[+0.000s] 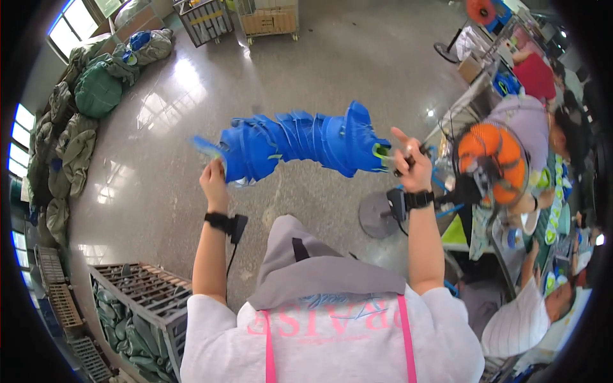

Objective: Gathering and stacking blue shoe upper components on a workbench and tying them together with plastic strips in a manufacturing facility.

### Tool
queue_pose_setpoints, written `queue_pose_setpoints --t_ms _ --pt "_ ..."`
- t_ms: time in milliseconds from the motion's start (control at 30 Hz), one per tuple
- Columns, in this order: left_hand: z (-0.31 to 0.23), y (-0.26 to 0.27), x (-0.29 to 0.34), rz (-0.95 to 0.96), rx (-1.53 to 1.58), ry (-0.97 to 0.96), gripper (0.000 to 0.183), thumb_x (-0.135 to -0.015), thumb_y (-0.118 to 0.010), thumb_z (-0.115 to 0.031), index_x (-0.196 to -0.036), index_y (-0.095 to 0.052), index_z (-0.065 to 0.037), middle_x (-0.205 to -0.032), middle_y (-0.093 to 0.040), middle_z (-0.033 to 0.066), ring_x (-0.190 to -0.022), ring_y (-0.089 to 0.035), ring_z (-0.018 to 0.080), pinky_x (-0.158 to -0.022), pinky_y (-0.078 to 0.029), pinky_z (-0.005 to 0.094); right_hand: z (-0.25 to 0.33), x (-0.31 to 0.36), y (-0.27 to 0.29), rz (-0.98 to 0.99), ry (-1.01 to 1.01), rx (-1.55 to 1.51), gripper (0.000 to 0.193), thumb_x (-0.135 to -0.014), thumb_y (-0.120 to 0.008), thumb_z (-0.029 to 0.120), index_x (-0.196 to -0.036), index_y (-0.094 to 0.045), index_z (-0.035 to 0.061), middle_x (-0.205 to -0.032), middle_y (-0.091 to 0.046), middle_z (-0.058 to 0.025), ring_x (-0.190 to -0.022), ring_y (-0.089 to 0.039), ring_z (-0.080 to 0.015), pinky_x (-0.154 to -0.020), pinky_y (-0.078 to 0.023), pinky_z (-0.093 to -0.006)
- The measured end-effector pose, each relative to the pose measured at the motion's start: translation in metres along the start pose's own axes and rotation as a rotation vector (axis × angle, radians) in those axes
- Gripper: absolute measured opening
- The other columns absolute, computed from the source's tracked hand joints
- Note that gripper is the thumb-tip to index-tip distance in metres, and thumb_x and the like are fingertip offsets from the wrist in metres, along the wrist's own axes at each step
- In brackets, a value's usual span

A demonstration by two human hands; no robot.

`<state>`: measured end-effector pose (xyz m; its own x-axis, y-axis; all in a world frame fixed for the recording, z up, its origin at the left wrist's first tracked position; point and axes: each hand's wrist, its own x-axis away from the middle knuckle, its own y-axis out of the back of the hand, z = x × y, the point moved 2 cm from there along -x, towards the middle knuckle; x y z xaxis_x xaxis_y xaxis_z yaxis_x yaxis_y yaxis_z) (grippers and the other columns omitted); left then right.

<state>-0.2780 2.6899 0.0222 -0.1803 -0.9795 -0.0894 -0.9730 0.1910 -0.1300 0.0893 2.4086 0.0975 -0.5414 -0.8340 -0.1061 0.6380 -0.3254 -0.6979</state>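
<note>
Above the shiny floor, your left hand and right hand each grip one end of the blue stack.

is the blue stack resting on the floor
No, the blue stack is held in the air between the left hand and right hand.

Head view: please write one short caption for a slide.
Both hands, left hand and right hand, hold a blue stack above the floor.

One head-worn fisheye view looks steeply down past the wearer's chest, lower centre, onto the floor, close to the raised hands
</note>
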Motion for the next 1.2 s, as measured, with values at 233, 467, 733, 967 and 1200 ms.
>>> queue_pose_setpoints --t_ms 233,467,733,967,1200 --pt "0.163 -0.110 -0.090 0.247 0.805 0.892 0.025 -0.089 -0.051 -0.029 -0.107 -0.055 -0.013 -0.108 -0.059 0.0034 -0.093 -0.057 0.0147 -0.076 -0.048 0.0308 -0.127 -0.123 0.099 -0.484 -0.639 -0.091 0.019 -0.088 -0.047 0.026 -0.075 -0.052 0.0124 -0.055 -0.046 0.0049 -0.036 -0.032 -0.0059 -0.033 -0.022 -0.0222" --pt "0.127 -0.338 -0.219 0.807 0.740 0.816 0.037 -0.086 -0.054 -0.028 -0.116 -0.049 -0.008 -0.110 -0.057 0.0068 -0.099 -0.055 0.0217 -0.084 -0.046 0.0336 -0.074 -0.255 0.131 -0.837 -0.371 -0.196 0.014 -0.083 -0.042 0.017 -0.081 -0.053 0.0086 -0.058 -0.051 0.0015 -0.042 -0.041 -0.0063 -0.039 -0.036 -0.0211" --pt "0.125 -0.586 -0.336 1.104 0.237 0.309 0.046 -0.073 -0.071 -0.034 -0.109 -0.055 -0.010 -0.104 -0.059 0.0053 -0.094 -0.056 0.0192 -0.082 -0.045 0.0330 0.010 -0.367 0.195 -1.116 -0.029 -0.405 0.011 -0.082 -0.044 0.014 -0.085 -0.053 0.0078 -0.061 -0.054 -0.0009 -0.037 -0.039 -0.0103 -0.040 -0.037 -0.0241" --pt "0.130 -0.812 -0.337 1.627 0.261 0.167 0.048 -0.081 -0.060 -0.031 -0.121 -0.045 -0.009 -0.119 -0.051 0.0075 -0.106 -0.050 0.0222 -0.091 -0.041 0.0362 0.098 -0.453 0.344 -0.956 0.263 -0.594 0.011 -0.081 -0.045 0.014 -0.086 -0.052 0.0076 -0.062 -0.054 -0.0021 -0.036 -0.039 -0.0111 -0.039 -0.037 -0.0239" --pt "0.160 -1.054 -0.328 1.850 0.609 0.562 0.047 -0.087 -0.049 -0.033 -0.126 -0.039 -0.009 -0.126 -0.046 0.0087 -0.112 -0.046 0.0237 -0.095 -0.039 0.0379 0.241 -0.441 0.448 -0.659 0.516 -0.410 0.007 -0.080 -0.050 0.012 -0.086 -0.050 0.0102 -0.064 -0.053 -0.0034 -0.038 -0.037 -0.0097 -0.037 -0.030 -0.0224"
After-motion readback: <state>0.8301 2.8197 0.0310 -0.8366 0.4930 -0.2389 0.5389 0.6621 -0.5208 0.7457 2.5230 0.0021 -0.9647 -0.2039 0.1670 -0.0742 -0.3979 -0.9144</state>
